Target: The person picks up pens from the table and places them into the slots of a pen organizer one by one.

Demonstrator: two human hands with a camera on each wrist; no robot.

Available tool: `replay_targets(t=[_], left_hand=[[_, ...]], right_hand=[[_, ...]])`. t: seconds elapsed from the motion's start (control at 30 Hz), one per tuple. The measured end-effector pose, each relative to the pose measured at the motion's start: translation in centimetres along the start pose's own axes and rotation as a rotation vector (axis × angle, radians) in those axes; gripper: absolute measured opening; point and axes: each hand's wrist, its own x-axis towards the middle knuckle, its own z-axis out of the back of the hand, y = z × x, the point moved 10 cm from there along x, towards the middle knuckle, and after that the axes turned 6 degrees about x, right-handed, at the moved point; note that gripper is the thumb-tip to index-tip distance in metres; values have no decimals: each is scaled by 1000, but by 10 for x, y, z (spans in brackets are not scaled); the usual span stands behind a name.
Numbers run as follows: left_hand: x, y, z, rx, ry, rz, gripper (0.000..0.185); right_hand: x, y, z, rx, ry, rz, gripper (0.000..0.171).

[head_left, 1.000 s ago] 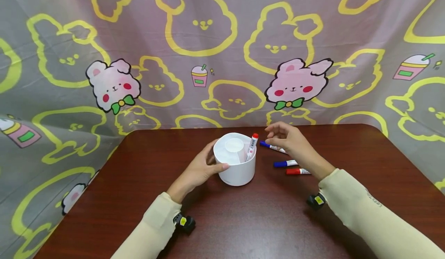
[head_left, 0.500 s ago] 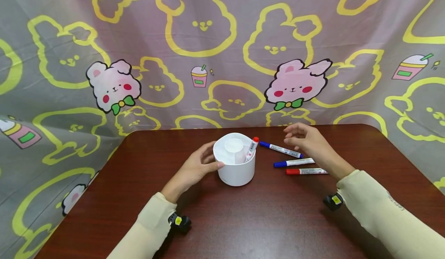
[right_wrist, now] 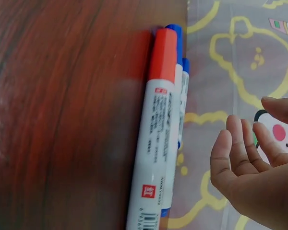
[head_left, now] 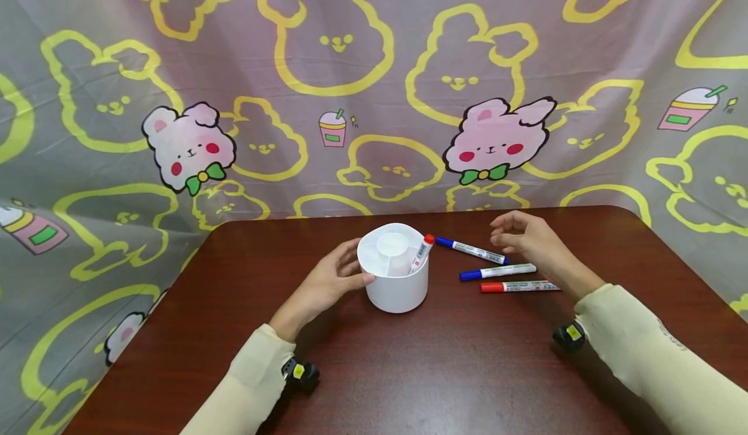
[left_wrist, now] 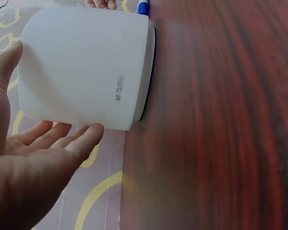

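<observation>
1. Head view is showing a white round plastic pen holder [head_left: 398, 294] standing upright on the dark red-brown wooden surface [head_left: 409, 376]. A white marker with a red cap [head_left: 421, 253] is leaning inside, cap up, poking over the rim.
2. Three more are lying flat to the right of the holder: a back marker with a blue cap [head_left: 473, 251], a middle marker with a blue cap [head_left: 499, 272] and a front marker with a red cap [head_left: 517, 286].
3. The work seems to be about handling markers while steadying the holder, so a firm but soft hold is helping most. Squeezing too hard could be tipping it.
4. For a good pick, pinching a marker near its middle is probably working best, so it is not rolling or swinging. Staying clear of the next marker is a good idea too.
5. The left hand [head_left: 330, 279] is gripping the holder from the left, its thumb pressing near the rim and its fingers going around the far side.
6. The right hand [head_left: 528, 243] is hovering near the markers with its fingers loosely bent, thumb apart, and is holding nothing.
</observation>
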Motion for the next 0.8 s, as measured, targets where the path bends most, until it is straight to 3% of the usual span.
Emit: replay_targets(t=[0.27, 0.8], left_hand=[[6, -2, -9, -15, 17, -23, 94], [15, 0, -18, 21, 3, -24, 101]], right_hand=[[6, -13, 0, -41, 18, -34, 42], [17, -23, -6, -135, 55, -49, 34]])
